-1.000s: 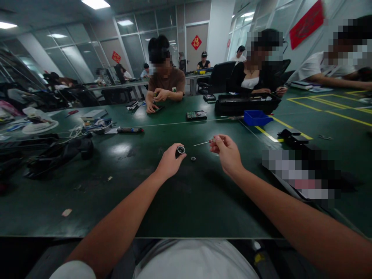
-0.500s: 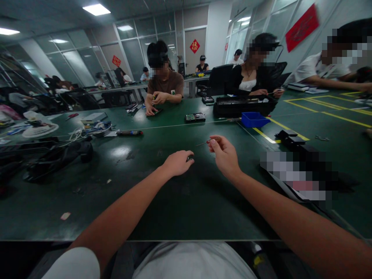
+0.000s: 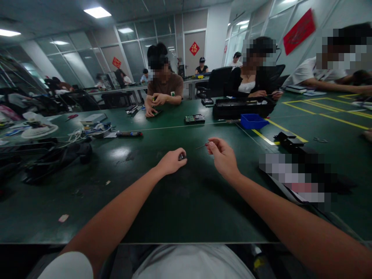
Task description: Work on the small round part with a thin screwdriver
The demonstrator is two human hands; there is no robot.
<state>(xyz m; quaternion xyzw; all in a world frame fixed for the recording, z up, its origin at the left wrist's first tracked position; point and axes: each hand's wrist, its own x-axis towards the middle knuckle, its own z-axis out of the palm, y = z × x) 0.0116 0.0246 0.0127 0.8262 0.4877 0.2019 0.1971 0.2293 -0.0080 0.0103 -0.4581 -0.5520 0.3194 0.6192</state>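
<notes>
My right hand point(image 3: 223, 157) is closed around the handle of a small screwdriver point(image 3: 201, 146). Its thin metal shaft points left, above the green table point(image 3: 162, 201). To the left, my left hand point(image 3: 172, 161) curls around a small dark, shiny object point(image 3: 182, 156). Only part of that object shows between thumb and fingers, so its kind is unclear. A gap separates the two hands, and the screwdriver tip is apart from the dark object. Farther back lies a hard drive point(image 3: 194, 119) with a green circuit board.
A blue tray point(image 3: 254, 121) stands right of the hard drive, before a long black casing point(image 3: 244, 108). A marker-like tool point(image 3: 129, 134), cables point(image 3: 78, 133) and black parts point(image 3: 58, 161) lie left. Co-workers sit across the table and at right.
My left hand has shifted slightly left, and its fingers have curled more around the dark object, which shows more now. My right hand and the screwdriver have hardly moved.
</notes>
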